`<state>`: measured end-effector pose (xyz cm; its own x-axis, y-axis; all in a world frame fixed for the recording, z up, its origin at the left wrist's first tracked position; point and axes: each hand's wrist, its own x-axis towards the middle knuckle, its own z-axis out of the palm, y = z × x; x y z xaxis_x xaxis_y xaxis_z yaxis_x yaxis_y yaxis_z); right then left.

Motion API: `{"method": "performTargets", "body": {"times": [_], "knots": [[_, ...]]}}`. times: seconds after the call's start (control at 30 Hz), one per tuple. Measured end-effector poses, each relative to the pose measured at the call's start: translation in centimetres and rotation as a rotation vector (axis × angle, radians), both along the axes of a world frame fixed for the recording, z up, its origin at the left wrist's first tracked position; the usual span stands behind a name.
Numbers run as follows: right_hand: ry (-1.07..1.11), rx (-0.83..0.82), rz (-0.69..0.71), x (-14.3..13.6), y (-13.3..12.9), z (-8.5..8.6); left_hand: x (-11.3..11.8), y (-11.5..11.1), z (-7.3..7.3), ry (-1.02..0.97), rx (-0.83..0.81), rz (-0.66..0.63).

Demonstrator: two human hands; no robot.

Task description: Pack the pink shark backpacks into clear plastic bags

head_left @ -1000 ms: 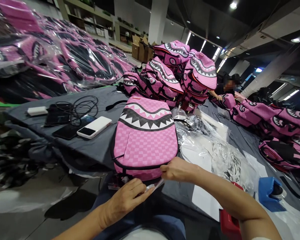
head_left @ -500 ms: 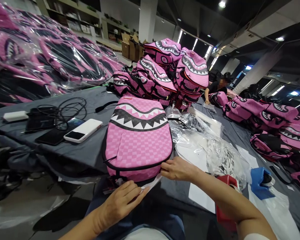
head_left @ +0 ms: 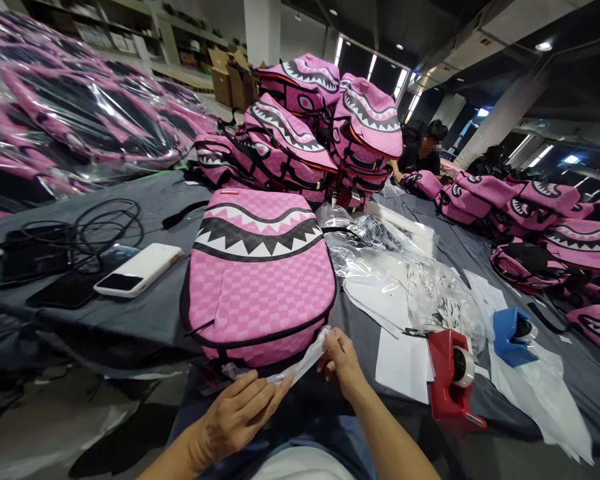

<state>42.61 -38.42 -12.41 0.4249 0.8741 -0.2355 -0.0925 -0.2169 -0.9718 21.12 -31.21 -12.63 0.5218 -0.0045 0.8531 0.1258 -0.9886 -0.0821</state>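
A pink checkered backpack with a black-and-white shark-teeth print lies front side up at the table's near edge. Along its bottom edge runs a thin, whitish, crumpled strip; whether it is paper or plastic I cannot tell. My right hand pinches the strip's upper right end beside the bag's lower right corner. Below the bag, my left hand has its fingers closed on the strip's lower left part. What lies beneath the backpack is hidden.
Pink backpacks are piled behind. A white power bank and cables lie left. To the right are clear plastic bags, a red tape dispenser and a blue one. A co-worker is at the far side.
My right hand has moved from the backpack's lower right edge slightly down, lifting the strip's end out beside the bag. My left hand stays low at the strip. The view has shifted right.
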Motion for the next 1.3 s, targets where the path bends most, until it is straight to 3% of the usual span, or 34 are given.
{"method": "performTargets", "body": {"times": [0.17,0.23,0.3,0.33,0.4,0.47,0.5,0.57,0.67,0.73,0.8,0.9,0.97,1.07,1.17,1.3], "knots": [[-0.046,0.054,-0.145,-0.6,1.1,-0.6,-0.2,-0.6,-1.0,-0.034,-0.027,0.062],[-0.268,0.104,-0.220,-0.2,0.7,0.3,-0.2,-0.9,-1.4,-0.043,-0.044,0.083],[-0.631,0.289,-0.275,-0.3,0.3,1.8,-0.3,-1.3,-1.4,-0.039,-0.070,0.108],[-0.813,0.409,-0.208,-0.7,0.2,2.6,-0.3,-1.5,-1.4,-0.047,-0.078,0.117],[-1.103,0.583,0.106,-2.2,0.3,3.8,-0.6,-2.1,-1.3,-0.087,-0.109,0.136],[-1.297,0.610,0.383,-4.0,0.9,4.2,-1.1,-3.0,-1.4,-0.125,-0.176,0.166],[-1.364,0.579,0.425,-4.8,1.2,4.0,-1.4,-3.6,-1.5,-0.145,-0.246,0.195],[-1.417,0.505,0.398,-6.0,1.7,3.5,-1.9,-4.6,-1.9,-0.205,-0.501,0.269],[-1.434,0.420,0.373,-6.7,2.0,3.0,-1.7,-5.2,-2.0,-0.412,-1.198,0.284],[-1.493,0.367,0.381,-6.9,2.0,3.3,-0.9,-4.9,-1.5,-0.620,-1.741,0.182],[-1.544,0.284,0.422,-7.3,2.1,3.9,0.1,-4.1,-0.4,-0.880,-2.170,0.041],[-1.548,0.139,0.525,-8.4,2.5,5.1,1.5,-3.0,1.1,-1.176,-2.521,-0.075],[-1.499,0.040,0.581,-9.1,2.8,5.6,2.0,-2.5,1.7,-1.237,-2.610,-0.078],[-1.386,-0.106,0.603,-9.5,3.1,5.8,2.2,-2.3,1.8,-1.239,-2.602,-0.095],[-1.333,-0.167,0.582,-9.2,3.0,5.6,2.0,-2.5,1.5,-1.234,-2.479,-0.073],[-1.313,-0.082,0.563,-8.7,2.8,5.3,1.7,-2.9,0.9,-1.228,-2.260,0.121]]}}
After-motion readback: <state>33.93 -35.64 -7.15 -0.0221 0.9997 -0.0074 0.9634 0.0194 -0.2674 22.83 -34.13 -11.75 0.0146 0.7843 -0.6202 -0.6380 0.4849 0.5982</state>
